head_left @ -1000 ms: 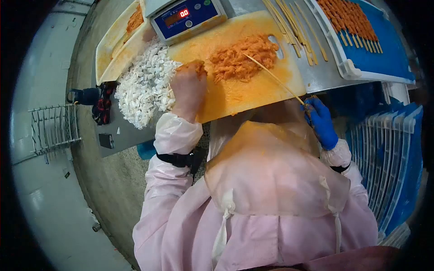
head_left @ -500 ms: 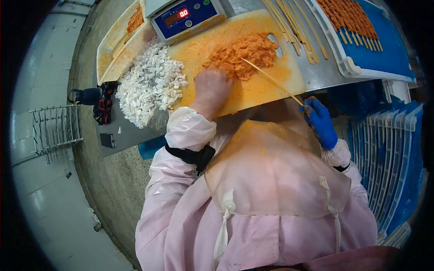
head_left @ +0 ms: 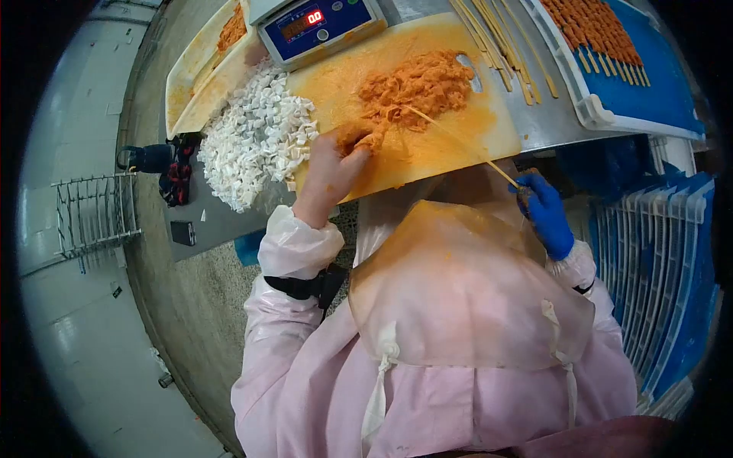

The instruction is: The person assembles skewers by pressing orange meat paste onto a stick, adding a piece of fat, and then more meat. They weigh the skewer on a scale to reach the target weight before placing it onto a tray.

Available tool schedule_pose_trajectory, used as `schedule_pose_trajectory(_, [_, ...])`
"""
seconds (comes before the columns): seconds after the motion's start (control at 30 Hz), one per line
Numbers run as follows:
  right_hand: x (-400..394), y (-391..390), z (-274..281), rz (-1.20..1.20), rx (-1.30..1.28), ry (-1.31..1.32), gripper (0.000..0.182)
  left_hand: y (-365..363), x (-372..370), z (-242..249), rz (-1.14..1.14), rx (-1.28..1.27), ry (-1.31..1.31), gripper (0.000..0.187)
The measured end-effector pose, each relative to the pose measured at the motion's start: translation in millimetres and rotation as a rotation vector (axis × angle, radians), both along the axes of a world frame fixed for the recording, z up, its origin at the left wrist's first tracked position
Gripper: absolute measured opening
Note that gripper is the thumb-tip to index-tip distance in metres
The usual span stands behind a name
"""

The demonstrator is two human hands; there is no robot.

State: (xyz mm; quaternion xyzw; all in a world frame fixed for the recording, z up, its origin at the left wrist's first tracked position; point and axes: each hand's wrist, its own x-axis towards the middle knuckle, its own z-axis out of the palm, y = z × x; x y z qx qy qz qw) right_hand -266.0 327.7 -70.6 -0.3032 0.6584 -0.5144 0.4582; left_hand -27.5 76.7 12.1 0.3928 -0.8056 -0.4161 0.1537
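Note:
My left hand (head_left: 334,166) is bare and curls at the near left of the cutting board (head_left: 443,156). Its fingers, smeared orange, close around a bit of orange marinated meat. Just beyond lies the main pile of marinated meat (head_left: 420,84). My right hand (head_left: 544,210), in a blue glove, grips the lower end of a wooden skewer (head_left: 466,143) past the board's near edge. The skewer slants up to the left, its tip at the pile's near side. White diced pieces (head_left: 256,137) are heaped left of my left hand.
A digital scale (head_left: 324,34) reading 0.0 stands behind the board. Loose skewers (head_left: 511,49) lie on the metal table. At the right, finished meat skewers (head_left: 595,34) fill part of a blue-lined tray (head_left: 641,99). A stained white tub (head_left: 191,76) is at the left; stacked trays (head_left: 649,275) stand at the lower right.
My left hand has drawn back from the meat pile, left and toward me, with some meat in its fingers. My right hand and the skewer have barely shifted.

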Motion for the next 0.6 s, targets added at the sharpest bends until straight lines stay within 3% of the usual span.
schedule_pose_trajectory(0.07, [1.7,-1.4,-3.0,-0.022,-0.034,0.016,0.013,11.8,0.2,19.4,-0.154,-0.23,-0.001,0.022])
schedule_pose_trajectory(0.1, [2.3,-1.9,-1.8,-0.017,-0.03,0.015,0.013,15.8,1.4,17.5,-0.15,-0.225,-0.002,0.022])
schedule_pose_trajectory(0.17, [2.9,-2.6,3.3,-0.03,0.014,-0.011,0.015,22.8,2.2,10.3,-0.325,-0.692,-0.105,0.021])
schedule_pose_trajectory(0.33, [-2.7,3.7,5.3,0.008,0.035,0.177,0.019,15.9,15.9,-31.0,-0.392,-0.63,-0.183,0.024])
schedule_pose_trajectory(0.6, [-6.7,6.9,38.0,0.049,0.061,0.338,0.018,10.0,14.0,-24.7,-0.318,-0.527,-0.091,0.029])
